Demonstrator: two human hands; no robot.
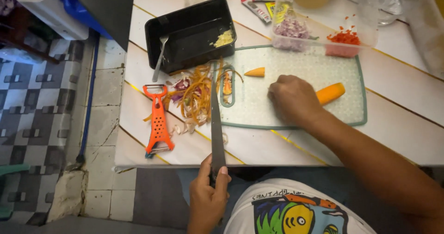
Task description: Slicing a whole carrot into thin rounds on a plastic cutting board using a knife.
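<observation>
My right hand (292,99) rests on the pale green cutting board (319,67) and grips the near end of a peeled orange carrot (330,93), which lies flat. A cut-off carrot tip (255,72) lies on the board a little beyond my knuckles. My left hand (209,196) is at the table's near edge, closed around the handle of a long knife (216,123). Its blade points away from me across the board's left edge and touches nothing on the board.
A heap of carrot and onion peelings (194,95) lies left of the board, beside an orange peeler (158,122). Behind stand a black tray (189,33) with a fork (160,56), and clear tubs of chopped red onion (290,30) and chopped red pepper (344,39). A tiled floor drops off at left.
</observation>
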